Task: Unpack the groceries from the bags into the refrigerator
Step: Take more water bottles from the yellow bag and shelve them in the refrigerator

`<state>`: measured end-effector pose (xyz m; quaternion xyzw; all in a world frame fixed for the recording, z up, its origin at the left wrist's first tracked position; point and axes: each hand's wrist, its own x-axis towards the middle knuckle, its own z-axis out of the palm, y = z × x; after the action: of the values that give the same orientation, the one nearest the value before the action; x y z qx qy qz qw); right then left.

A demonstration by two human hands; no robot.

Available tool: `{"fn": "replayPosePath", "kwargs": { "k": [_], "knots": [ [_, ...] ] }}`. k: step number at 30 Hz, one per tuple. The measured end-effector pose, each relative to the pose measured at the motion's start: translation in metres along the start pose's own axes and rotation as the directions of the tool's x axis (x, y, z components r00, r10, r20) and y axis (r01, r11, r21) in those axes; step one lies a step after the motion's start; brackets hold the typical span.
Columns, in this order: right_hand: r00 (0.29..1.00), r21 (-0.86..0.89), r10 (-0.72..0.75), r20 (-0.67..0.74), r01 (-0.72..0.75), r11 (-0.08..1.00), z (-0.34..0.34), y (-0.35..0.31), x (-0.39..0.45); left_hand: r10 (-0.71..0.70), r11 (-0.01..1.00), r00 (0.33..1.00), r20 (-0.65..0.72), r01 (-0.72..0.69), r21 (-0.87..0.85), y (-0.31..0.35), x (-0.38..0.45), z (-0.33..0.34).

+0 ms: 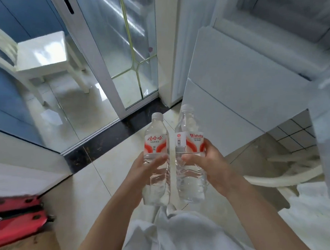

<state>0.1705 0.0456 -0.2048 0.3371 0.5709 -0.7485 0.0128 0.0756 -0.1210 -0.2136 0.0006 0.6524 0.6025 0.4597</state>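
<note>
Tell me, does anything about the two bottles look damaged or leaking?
Nothing stands out. The left hand and the right hand each hold one capped water bottle upright, with labels intact and no visible spill.

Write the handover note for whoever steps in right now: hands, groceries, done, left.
Left hand grips the left water bottle; right hand grips the right water bottle. Both bottles are upright, capped, side by side in front of the body, above the floor. White refrigerator stands ahead to the right; its upper section looks open, though blurred. Done: two bottles in hand. Left: shelve both. No bags in view.
</note>
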Motion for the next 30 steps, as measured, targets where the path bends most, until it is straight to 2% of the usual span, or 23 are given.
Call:
{"fn": "replayPosePath", "kwargs": {
  "k": [6, 15, 22, 30],
  "knots": [
    [0.99, 0.097, 0.02, -0.139, -0.007, 0.995, 0.003, -0.031, 0.064, 0.014, 0.999, 0.991, 0.131, -0.019, 0.032, 0.063, 0.074, -0.013],
    [0.929, 0.22, -0.023, -0.37, 0.111, 0.969, 0.013, -0.109, 0.14, 0.019, 0.978, 0.949, 0.315, -0.082, 0.19, 0.173, 0.186, -0.026],
    [0.843, 0.194, -0.094, -0.529, 0.229, 0.954, -0.016, -0.158, 0.159, 0.05, 0.951, 0.862, 0.504, -0.196, 0.24, 0.237, 0.241, 0.017],
    [0.714, 0.078, -0.154, -0.683, 0.28, 0.957, -0.082, -0.214, 0.177, 0.085, 0.932, 0.803, 0.59, -0.273, 0.238, 0.289, 0.288, 0.101]
  ]
}}
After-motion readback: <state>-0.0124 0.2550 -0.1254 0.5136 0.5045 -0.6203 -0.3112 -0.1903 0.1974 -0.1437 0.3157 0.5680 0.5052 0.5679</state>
